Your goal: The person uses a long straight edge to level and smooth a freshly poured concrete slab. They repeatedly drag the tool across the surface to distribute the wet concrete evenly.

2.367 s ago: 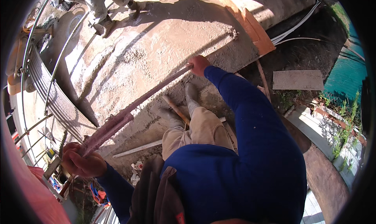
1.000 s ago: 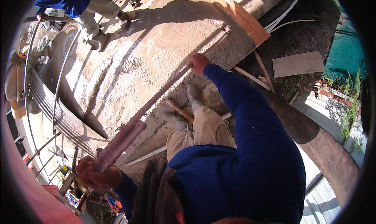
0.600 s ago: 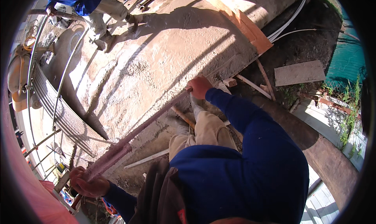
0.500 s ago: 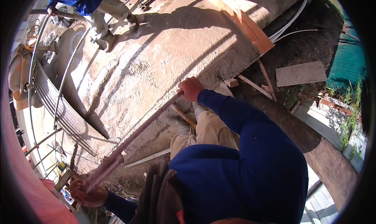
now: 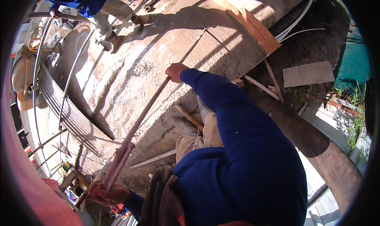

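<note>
A long, thin, crusted pinkish-brown bar (image 5: pixel 149 107), perhaps a straightedge, slants across in front of me. Its lower end is thicker, and the far end reaches over the rough, wet-looking cement surface (image 5: pixel 166 40). Around the lower end, the fingers of my left hand (image 5: pixel 110 194) are closed. Farther up the shaft, my right hand (image 5: pixel 176 72) grips it with the arm stretched forward. A thin shadow meets the bar's far tip, but I cannot tell whether that tip touches the cement.
Another person (image 5: pixel 114 12) stands on the surface at upper left, one hand on a pole. An orange-brown board (image 5: pixel 259 32) edges the far right side. A corrugated strip (image 5: pixel 71 107) curves along the left. Near my feet lies a wooden stick (image 5: pixel 189 118).
My right hand has moved up and left, and my left hand slightly right. The bar now stands steeper, with its far part extending beyond my right hand.
</note>
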`<state>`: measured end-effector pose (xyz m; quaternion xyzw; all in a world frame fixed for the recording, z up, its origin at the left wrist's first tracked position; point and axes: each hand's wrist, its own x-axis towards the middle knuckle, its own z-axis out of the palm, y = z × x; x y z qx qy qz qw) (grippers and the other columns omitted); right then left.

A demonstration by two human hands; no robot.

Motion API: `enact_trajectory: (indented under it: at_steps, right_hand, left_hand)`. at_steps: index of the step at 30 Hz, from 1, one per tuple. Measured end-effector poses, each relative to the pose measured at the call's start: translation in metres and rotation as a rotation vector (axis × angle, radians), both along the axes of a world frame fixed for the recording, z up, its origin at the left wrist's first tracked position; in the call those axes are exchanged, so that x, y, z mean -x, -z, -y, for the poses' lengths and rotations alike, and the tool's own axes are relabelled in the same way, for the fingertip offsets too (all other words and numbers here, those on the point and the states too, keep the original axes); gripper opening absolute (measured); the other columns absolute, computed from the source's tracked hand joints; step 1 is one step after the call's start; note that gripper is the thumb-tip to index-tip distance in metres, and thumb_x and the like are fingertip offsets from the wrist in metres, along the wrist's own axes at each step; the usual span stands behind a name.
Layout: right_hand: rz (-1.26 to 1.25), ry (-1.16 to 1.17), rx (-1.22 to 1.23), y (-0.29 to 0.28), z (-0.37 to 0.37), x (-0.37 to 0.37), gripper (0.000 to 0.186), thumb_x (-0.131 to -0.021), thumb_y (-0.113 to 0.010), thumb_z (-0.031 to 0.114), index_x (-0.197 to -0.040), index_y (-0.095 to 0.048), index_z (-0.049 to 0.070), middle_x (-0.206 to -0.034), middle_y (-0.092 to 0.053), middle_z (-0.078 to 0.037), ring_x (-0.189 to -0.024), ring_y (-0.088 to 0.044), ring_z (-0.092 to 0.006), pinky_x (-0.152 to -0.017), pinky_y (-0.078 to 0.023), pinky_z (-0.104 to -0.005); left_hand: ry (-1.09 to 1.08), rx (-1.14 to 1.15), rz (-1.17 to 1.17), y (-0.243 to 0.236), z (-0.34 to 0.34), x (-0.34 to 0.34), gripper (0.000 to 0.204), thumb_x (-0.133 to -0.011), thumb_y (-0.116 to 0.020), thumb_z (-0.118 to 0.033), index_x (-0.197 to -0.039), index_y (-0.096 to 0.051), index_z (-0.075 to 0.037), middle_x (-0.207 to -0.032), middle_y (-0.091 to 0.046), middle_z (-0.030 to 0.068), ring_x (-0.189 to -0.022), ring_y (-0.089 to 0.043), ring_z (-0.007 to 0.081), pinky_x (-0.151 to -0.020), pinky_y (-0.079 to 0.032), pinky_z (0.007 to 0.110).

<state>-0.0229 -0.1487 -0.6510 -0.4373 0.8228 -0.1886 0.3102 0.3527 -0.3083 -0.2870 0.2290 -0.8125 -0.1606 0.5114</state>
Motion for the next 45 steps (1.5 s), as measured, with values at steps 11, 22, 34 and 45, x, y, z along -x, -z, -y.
enact_trajectory:
  at_steps: [11, 22, 34, 45]
  right_hand:
    - [-0.003, 0.301, -0.099, 0.021, -0.165, -0.05, 0.014, -0.082, -0.07, 0.017, -0.094, -0.075, 0.012, -0.097, -0.075, -0.016, -0.101, -0.07, -0.036, -0.092, -0.055, -0.0497]
    - [-0.003, 0.167, -0.062, -0.052, -0.116, -0.071, 0.014, -0.082, -0.067, 0.018, -0.092, -0.076, 0.013, -0.09, -0.075, -0.014, -0.095, -0.072, -0.0335, -0.094, -0.049, -0.0503]
    - [-0.076, 0.014, 0.006, -0.012, 0.006, 0.006, 0.014, -0.087, -0.067, 0.021, -0.093, -0.075, 0.011, -0.096, -0.074, -0.017, -0.101, -0.07, -0.0369, -0.09, -0.055, -0.0496]
    - [-0.078, 0.265, -0.082, 0.038, -0.177, -0.077, 0.012, -0.083, -0.07, 0.019, -0.089, -0.072, 0.009, -0.091, -0.072, -0.018, -0.098, -0.069, -0.0389, -0.091, -0.053, -0.0515]
  left_hand:
    - [0.179, -0.233, -0.015, 0.044, 0.0, 0.056, 0.022, -0.098, -0.049, -0.024, -0.084, -0.05, -0.007, -0.08, -0.047, 0.0077, -0.078, -0.049, 0.0221, -0.069, -0.041, 0.038]
    - [0.0, -0.258, 0.023, -0.011, 0.047, -0.013, 0.025, -0.099, -0.051, -0.028, -0.089, -0.053, -0.005, -0.087, -0.05, 0.0096, -0.084, -0.052, 0.024, -0.079, -0.043, 0.038]
    - [-0.066, -0.018, 0.056, -0.009, -0.003, -0.022, 0.027, -0.1, -0.052, -0.026, -0.087, -0.054, -0.003, -0.088, -0.054, 0.0109, -0.083, -0.054, 0.0243, -0.078, -0.045, 0.037]
    - [0.043, -0.308, 0.074, 0.052, -0.005, 0.035, 0.022, -0.095, -0.051, -0.023, -0.081, -0.051, -0.006, -0.077, -0.051, 0.0097, -0.074, -0.051, 0.0223, -0.066, -0.04, 0.036]
